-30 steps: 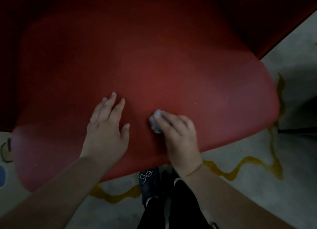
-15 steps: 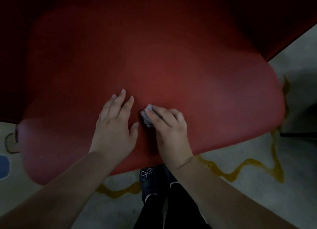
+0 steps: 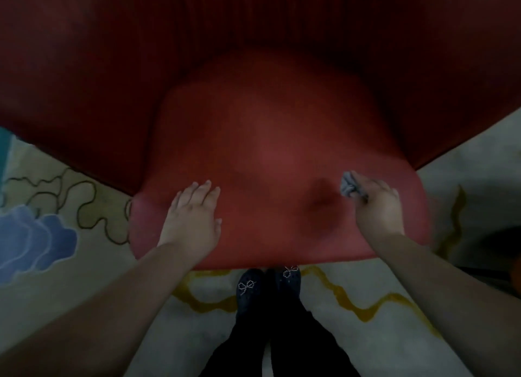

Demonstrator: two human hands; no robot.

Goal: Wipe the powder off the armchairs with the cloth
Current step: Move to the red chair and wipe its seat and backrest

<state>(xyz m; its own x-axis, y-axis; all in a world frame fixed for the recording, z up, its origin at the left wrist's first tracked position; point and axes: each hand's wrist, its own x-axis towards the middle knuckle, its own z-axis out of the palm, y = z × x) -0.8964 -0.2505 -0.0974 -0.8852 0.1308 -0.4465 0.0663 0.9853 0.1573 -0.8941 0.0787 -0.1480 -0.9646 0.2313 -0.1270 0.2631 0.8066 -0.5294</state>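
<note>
We hold the cloth (image 3: 348,187) bunched in our right hand (image 3: 376,207), fingers curled round it, at the right front of the red seat (image 3: 270,156). Our left hand (image 3: 191,218) lies flat, fingers straight, on the seat's left front. We judge the wiping is mid-stroke. No powder shows in this dim view; next we likely sweep the cloth across the cushion again.

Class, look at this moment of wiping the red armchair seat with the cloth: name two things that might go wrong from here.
1. The cloth is bunched into a small wad in the right hand, so each stroke probably covers little of the seat and may leave strips unwiped.
2. The left hand rests flat on the seat; any powder beneath it could be missed or smeared. The dim picture shows no powder plainly, so missed spots may be hard to see.
</note>
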